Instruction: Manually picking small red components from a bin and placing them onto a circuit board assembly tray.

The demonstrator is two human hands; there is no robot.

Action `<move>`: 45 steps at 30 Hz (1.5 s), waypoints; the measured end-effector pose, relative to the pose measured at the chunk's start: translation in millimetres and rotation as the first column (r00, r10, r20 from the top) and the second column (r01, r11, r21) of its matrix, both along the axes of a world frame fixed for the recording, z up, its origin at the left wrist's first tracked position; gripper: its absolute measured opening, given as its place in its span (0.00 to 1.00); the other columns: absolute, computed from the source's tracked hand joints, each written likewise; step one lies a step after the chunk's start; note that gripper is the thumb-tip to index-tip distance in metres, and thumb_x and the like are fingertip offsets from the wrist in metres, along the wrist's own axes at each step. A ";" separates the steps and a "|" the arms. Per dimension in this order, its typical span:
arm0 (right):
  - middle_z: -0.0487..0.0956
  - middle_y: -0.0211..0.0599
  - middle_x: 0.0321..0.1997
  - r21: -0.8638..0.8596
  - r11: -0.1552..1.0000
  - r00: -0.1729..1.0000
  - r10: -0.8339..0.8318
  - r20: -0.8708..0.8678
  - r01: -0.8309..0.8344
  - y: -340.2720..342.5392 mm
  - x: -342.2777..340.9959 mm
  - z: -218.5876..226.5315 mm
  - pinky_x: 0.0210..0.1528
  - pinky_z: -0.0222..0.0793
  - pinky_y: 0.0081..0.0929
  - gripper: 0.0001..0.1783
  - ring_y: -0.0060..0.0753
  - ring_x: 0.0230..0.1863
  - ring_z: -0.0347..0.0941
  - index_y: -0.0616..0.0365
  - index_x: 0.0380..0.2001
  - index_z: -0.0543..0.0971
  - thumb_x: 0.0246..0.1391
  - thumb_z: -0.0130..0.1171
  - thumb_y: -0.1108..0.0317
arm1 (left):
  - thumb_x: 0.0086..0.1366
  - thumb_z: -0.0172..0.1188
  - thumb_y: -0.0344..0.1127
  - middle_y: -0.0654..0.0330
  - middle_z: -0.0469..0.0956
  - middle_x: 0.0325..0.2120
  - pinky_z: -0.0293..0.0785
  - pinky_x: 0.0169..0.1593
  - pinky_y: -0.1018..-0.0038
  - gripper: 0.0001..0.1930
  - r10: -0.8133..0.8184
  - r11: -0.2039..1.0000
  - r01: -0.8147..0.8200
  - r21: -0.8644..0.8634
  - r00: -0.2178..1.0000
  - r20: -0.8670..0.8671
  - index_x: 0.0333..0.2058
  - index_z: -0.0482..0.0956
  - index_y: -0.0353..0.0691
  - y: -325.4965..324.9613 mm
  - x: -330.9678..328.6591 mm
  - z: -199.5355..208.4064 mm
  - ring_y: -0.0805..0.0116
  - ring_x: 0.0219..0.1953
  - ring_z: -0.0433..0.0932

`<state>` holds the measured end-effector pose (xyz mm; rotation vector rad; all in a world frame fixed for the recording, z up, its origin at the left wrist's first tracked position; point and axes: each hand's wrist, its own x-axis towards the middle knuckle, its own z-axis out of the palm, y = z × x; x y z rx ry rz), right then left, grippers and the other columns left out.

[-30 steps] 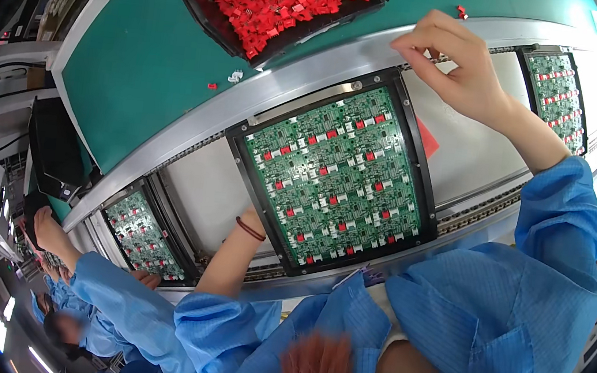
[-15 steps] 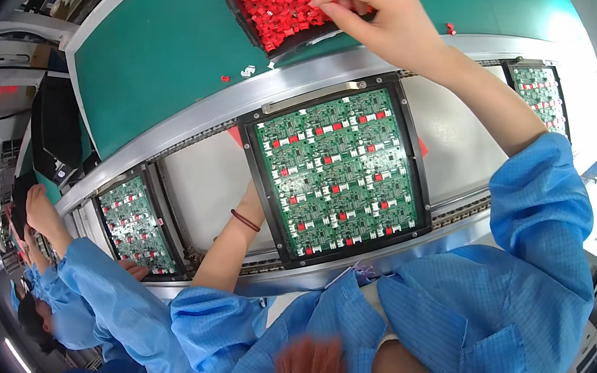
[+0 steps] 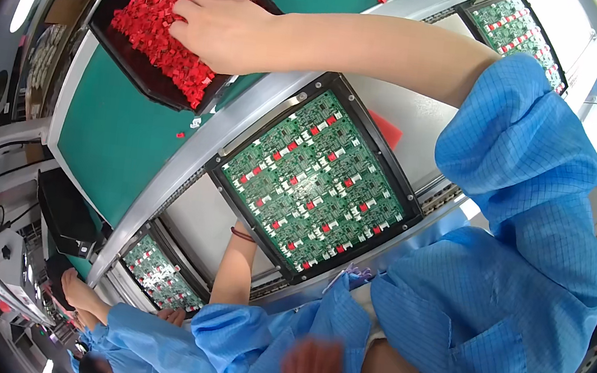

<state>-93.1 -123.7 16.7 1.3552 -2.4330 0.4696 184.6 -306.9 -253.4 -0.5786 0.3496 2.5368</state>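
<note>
My right hand (image 3: 220, 30) lies over a heap of small red plastic connectors (image 3: 158, 5) in a black bin (image 3: 104, 13). Its fingers are spread, their tips among the parts; no piece shows held. In front of me, a black-framed panel of green circuit boards (image 3: 344, 203) sits tilted over the conveyor. Red and white connectors dot the boards in rows. My left forearm, with a dark red band at the wrist (image 3: 241, 234), reaches beneath the panel's left edge. That frame hides my left hand and its fingers.
Framed circuit panels also sit on the conveyor at lower left (image 3: 160, 270) and upper right (image 3: 519, 27). A red flat piece (image 3: 386, 130) shows beside the middle panel. Loose connectors (image 3: 195, 123) lie on the green mat (image 3: 109, 135). A co-worker's hand (image 3: 80, 290) is at left.
My right hand has gone from a pinch above the bin's edge to spread fingers in the heap. The view has shifted left and turned; my left arm stays under the panel.
</note>
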 end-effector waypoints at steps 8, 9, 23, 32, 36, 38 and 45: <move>0.73 0.41 0.41 0.108 0.991 0.996 -0.085 0.036 0.080 -22.7 2.1 -9.6 0.47 0.66 0.38 0.16 0.41 0.46 0.69 0.62 0.38 0.74 0.42 0.56 0.73 | 0.63 0.49 0.33 0.56 0.69 0.51 0.69 0.51 0.68 0.19 -0.268 0.386 -0.157 -0.909 0.924 -0.274 0.53 0.65 0.34 19.9 -7.6 107.1 0.66 0.50 0.70; 0.73 0.42 0.40 0.116 0.989 0.995 -0.096 0.032 0.091 -21.6 -1.5 -11.0 0.46 0.67 0.38 0.15 0.41 0.45 0.70 0.63 0.37 0.74 0.41 0.56 0.74 | 0.63 0.49 0.31 0.53 0.69 0.49 0.70 0.47 0.67 0.17 -0.459 -0.019 -0.180 -0.984 0.876 -0.151 0.50 0.67 0.34 19.8 -15.8 127.5 0.62 0.47 0.71; 0.77 0.42 0.25 -0.209 0.977 0.998 0.053 0.020 -0.048 10.7 -4.0 -8.7 0.33 0.71 0.39 0.07 0.44 0.30 0.75 0.61 0.25 0.76 0.47 0.49 0.70 | 0.61 0.52 0.27 0.52 0.76 0.30 0.71 0.37 0.72 0.06 -0.534 -0.561 -0.616 -0.553 0.780 -0.327 0.36 0.75 0.32 73.7 -97.4 291.6 0.61 0.31 0.76; 0.77 0.32 0.30 -0.337 0.941 0.620 0.256 0.741 0.014 144.3 99.1 6.6 0.32 0.67 0.19 0.11 0.19 0.27 0.70 0.59 0.40 0.76 0.52 0.56 0.75 | 0.61 0.50 0.34 0.49 0.75 0.41 0.71 0.47 0.61 0.13 -0.658 -0.707 -0.689 -0.159 0.723 -0.209 0.41 0.75 0.33 66.2 -205.7 240.9 0.51 0.45 0.72; 0.76 0.31 0.29 -0.230 0.961 0.403 0.150 0.903 0.157 164.1 109.3 -21.0 0.33 0.67 0.18 0.11 0.18 0.29 0.71 0.60 0.42 0.75 0.53 0.55 0.75 | 0.59 0.53 0.36 0.52 0.77 0.37 0.72 0.44 0.61 0.14 -0.653 -0.737 -0.651 -0.180 0.755 -0.058 0.42 0.76 0.39 67.5 -225.3 245.9 0.52 0.41 0.73; 0.76 0.30 0.28 -0.221 0.942 0.277 0.149 0.949 0.251 164.0 110.4 -25.2 0.35 0.68 0.18 0.11 0.18 0.30 0.73 0.60 0.43 0.75 0.54 0.54 0.76 | 0.58 0.54 0.36 0.54 0.77 0.35 0.72 0.43 0.62 0.13 -0.663 -0.730 -0.666 -0.154 0.745 -0.074 0.40 0.78 0.41 64.8 -228.7 248.1 0.53 0.39 0.73; 0.80 0.36 0.33 -0.199 0.972 0.405 0.134 0.905 0.123 164.2 120.0 -32.2 0.38 0.70 0.21 0.14 0.23 0.34 0.76 0.62 0.44 0.73 0.52 0.55 0.78 | 0.55 0.56 0.33 0.53 0.76 0.31 0.73 0.40 0.63 0.09 -0.627 -0.712 -0.634 -0.301 0.768 -0.132 0.35 0.79 0.39 65.2 -227.1 265.2 0.53 0.35 0.76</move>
